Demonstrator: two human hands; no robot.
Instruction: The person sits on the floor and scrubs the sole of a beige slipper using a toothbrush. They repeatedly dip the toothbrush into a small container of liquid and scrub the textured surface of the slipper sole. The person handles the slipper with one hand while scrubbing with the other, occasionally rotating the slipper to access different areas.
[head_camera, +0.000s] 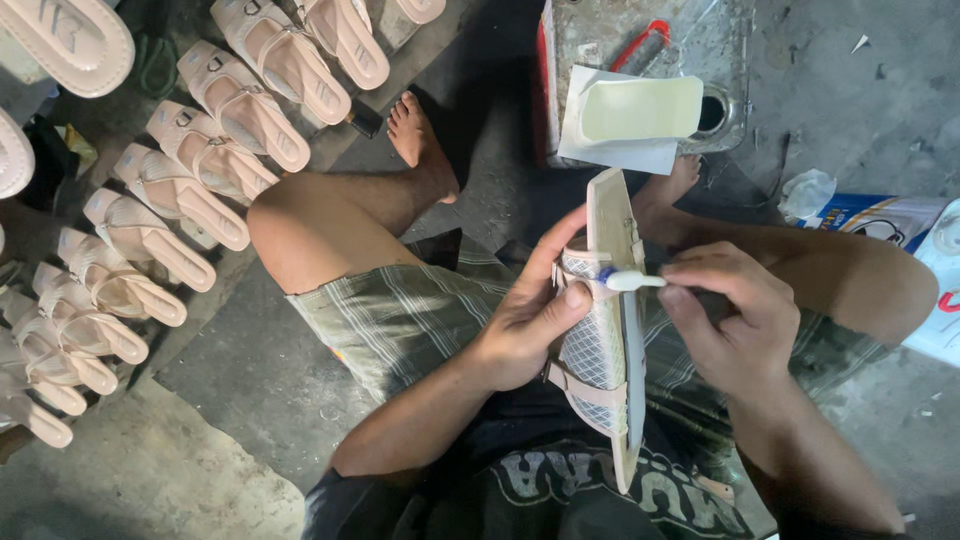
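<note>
The floor (250, 400) is bare grey concrete, stained and scuffed, with a paler patch at the lower left. Rows of finished beige sandals (180, 190) lie on it along the left side. A worn metal tray (735, 75) sits at the top, under dim, even light.

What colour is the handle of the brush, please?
White plastic brush handle, clearest in the head view.

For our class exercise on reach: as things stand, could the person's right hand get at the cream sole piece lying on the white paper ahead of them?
Probably yes. The cream sole piece lies uncovered just beyond the sandal, with open space between; but the right hand is holding a small white brush.
</note>
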